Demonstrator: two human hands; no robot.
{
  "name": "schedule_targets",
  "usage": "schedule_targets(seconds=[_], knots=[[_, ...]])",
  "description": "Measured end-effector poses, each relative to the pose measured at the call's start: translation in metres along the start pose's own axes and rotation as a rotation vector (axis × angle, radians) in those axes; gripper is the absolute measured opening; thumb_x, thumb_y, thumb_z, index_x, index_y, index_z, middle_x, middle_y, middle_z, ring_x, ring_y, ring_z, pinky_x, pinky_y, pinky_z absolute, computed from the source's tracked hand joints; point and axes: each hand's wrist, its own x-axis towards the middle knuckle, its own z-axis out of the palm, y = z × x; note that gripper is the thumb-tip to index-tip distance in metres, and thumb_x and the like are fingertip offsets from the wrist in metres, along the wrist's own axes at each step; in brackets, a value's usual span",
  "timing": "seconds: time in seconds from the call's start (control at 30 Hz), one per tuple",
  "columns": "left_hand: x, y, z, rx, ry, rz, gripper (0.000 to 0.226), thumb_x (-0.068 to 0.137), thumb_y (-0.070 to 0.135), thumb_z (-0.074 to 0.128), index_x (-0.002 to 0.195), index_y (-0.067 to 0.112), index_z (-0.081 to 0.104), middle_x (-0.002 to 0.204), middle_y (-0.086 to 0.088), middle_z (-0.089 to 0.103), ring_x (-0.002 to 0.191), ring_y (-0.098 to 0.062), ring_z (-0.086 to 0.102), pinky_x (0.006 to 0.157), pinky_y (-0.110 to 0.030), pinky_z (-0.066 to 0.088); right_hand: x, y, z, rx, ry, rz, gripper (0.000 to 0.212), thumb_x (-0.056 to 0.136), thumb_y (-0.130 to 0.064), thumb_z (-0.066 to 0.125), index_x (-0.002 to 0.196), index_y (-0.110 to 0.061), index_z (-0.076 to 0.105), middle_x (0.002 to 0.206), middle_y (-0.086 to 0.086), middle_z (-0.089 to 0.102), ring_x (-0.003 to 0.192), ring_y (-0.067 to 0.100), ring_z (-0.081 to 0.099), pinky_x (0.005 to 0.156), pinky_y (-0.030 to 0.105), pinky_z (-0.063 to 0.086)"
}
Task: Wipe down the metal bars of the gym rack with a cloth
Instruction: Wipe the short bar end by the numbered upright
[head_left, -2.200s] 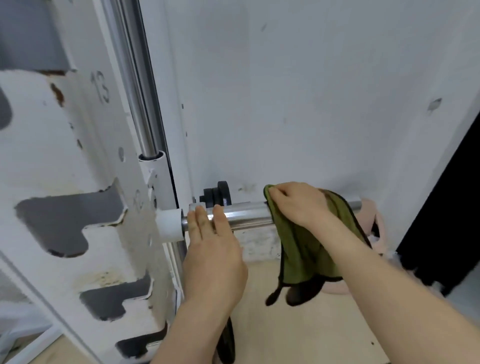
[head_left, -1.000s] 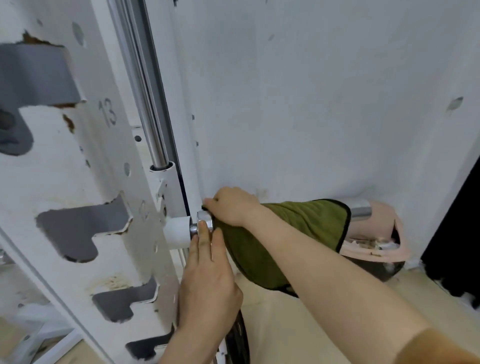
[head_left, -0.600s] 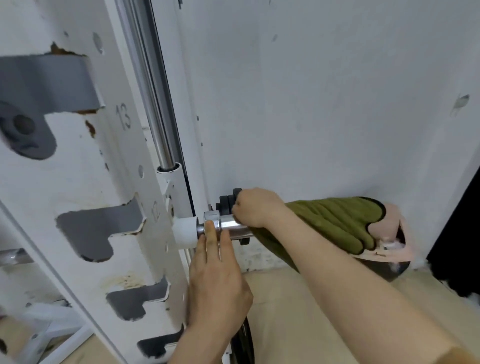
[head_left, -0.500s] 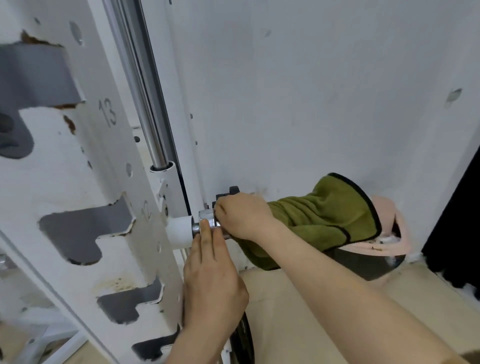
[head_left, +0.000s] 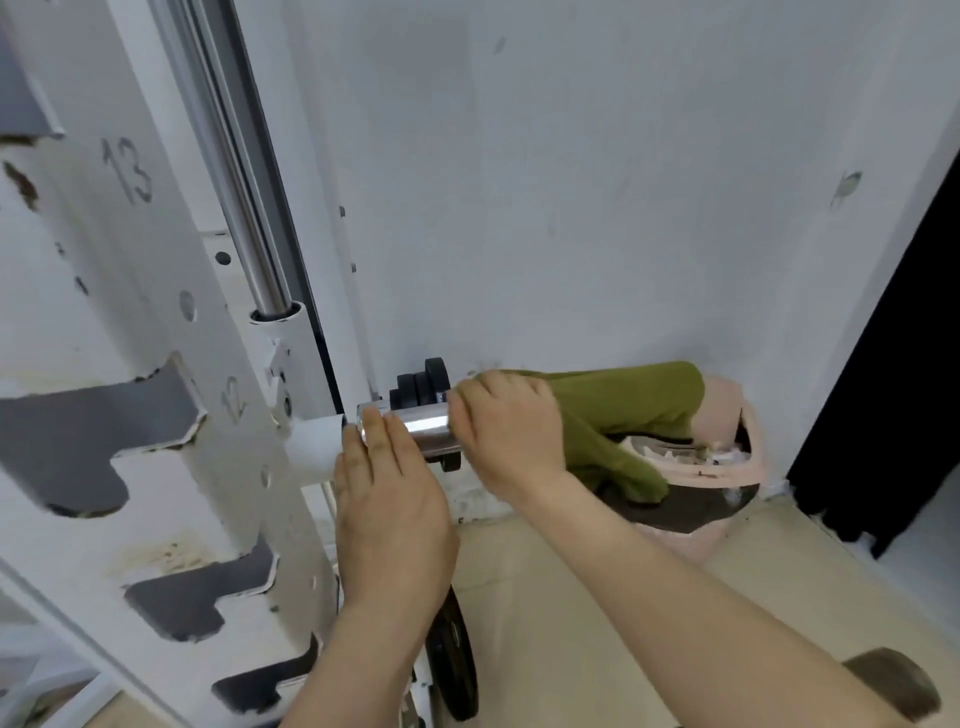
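A shiny horizontal metal bar (head_left: 423, 427) sticks out to the right from the white gym rack upright (head_left: 156, 415). An olive green cloth (head_left: 618, 410) is wrapped over the bar and covers most of its length. My right hand (head_left: 506, 428) grips the cloth around the bar, a short way from the bar's inner end. My left hand (head_left: 389, 493) rests with straight fingers against the bare bar next to the white collar (head_left: 314, 449). A vertical chrome guide rod (head_left: 234, 171) runs up the rack above.
The white wall (head_left: 571, 182) stands close behind the bar. A pink bin (head_left: 722, 467) sits under the bar's outer end. Small black weight plates (head_left: 421, 389) hang behind the bar, and a black plate (head_left: 454, 660) leans below. Dark curtain (head_left: 893, 364) at right.
My right hand slid the cloth left along the bar towards the rack, then a little back to the right. My left hand has stayed on the bar's inner end.
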Motion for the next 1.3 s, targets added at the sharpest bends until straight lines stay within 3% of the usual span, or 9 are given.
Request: schedule_targets(seconds=[0.13,0.27,0.37,0.5,0.63,0.77,0.93,1.03,1.3], knots=[[0.026,0.008,-0.023,-0.059,-0.042,-0.073,0.07,0.09,0.011,0.046,0.149,-0.002,0.011,0.156,-0.021,0.015,0.146,-0.034,0.01,0.12,-0.041,0.007,-0.009,0.048,-0.007,-0.048,-0.026,-0.182,0.03,0.096,-0.035,0.04,0.094,-0.019,0.066,0.091,0.0,0.067,0.083,0.022,0.06,0.08,0.038,0.042],[0.033,0.009,-0.029,-0.188,-0.1,-0.131,0.078,0.087,0.013,0.052,0.15,0.0,0.007,0.158,-0.018,0.008,0.147,-0.032,0.002,0.12,-0.041,0.004,-0.001,0.097,-0.029,-0.141,-0.016,0.211,0.041,0.093,-0.03,0.03,0.064,-0.018,0.056,0.068,0.004,0.062,0.068,0.031,0.058,0.072,0.039,0.04],[0.015,0.008,-0.028,-0.284,-0.082,-0.105,0.083,0.085,0.007,0.049,0.151,0.003,-0.002,0.16,-0.015,-0.004,0.147,-0.028,-0.008,0.12,-0.039,-0.003,-0.004,0.036,-0.016,-0.1,-0.011,0.176,0.041,0.095,-0.026,0.031,0.068,-0.019,0.061,0.07,0.0,0.064,0.067,0.025,0.059,0.07,0.035,0.041],[-0.013,0.019,-0.021,-0.507,0.123,-0.121,0.074,0.075,0.007,0.048,0.146,0.003,0.029,0.143,-0.02,0.038,0.132,-0.035,0.032,0.11,-0.043,0.03,0.0,-0.037,0.001,0.296,-0.085,-0.093,0.034,0.09,-0.027,0.038,0.075,-0.016,0.066,0.076,0.002,0.067,0.071,0.024,0.061,0.066,0.038,0.048],[-0.015,0.03,-0.008,-0.849,-0.005,-0.304,0.075,0.079,0.025,0.069,0.142,0.016,0.03,0.132,-0.008,0.045,0.118,-0.026,0.046,0.095,-0.042,0.044,0.005,-0.007,-0.028,0.555,-0.308,-0.118,0.036,0.102,-0.029,0.033,0.117,-0.02,0.065,0.116,-0.001,0.068,0.107,0.018,0.06,0.092,0.037,0.044],[-0.007,0.049,0.0,-0.944,0.05,-0.403,0.051,0.082,0.028,0.071,0.118,0.019,0.036,0.116,-0.003,0.047,0.091,-0.02,0.049,0.071,-0.033,0.042,-0.006,0.052,-0.041,0.119,-0.342,-0.07,0.046,0.097,-0.052,0.036,0.141,-0.041,0.038,0.143,-0.014,0.046,0.132,0.012,0.039,0.106,0.045,0.026],[-0.009,0.043,-0.005,-0.865,-0.019,-0.314,0.023,0.092,0.02,0.054,0.109,0.026,0.039,0.083,0.006,0.057,0.071,-0.011,0.057,0.058,-0.031,0.048,-0.001,0.061,-0.053,-0.149,-0.55,-0.022,0.082,0.081,-0.063,0.051,0.149,-0.029,0.02,0.16,0.003,0.016,0.147,0.018,0.008,0.112,0.059,0.008],[-0.022,0.033,-0.012,-0.83,-0.079,-0.275,0.036,0.089,0.01,0.052,0.121,0.024,0.04,0.104,0.007,0.052,0.079,-0.003,0.05,0.061,-0.017,0.042,0.01,-0.001,-0.037,-0.133,-0.547,-0.272,0.089,0.074,-0.04,0.068,0.147,-0.018,0.023,0.152,0.007,0.03,0.142,0.024,0.024,0.111,0.057,0.018],[-0.03,0.027,-0.022,-0.577,0.097,-0.276,0.068,0.073,0.005,0.055,0.138,0.014,0.034,0.14,-0.007,0.033,0.127,-0.024,0.031,0.102,-0.041,0.041,0.01,-0.033,0.013,-0.051,-0.127,-0.348,0.043,0.078,-0.014,0.066,0.119,-0.011,0.056,0.095,0.005,0.064,0.085,0.026,0.063,0.071,0.037,0.042]])
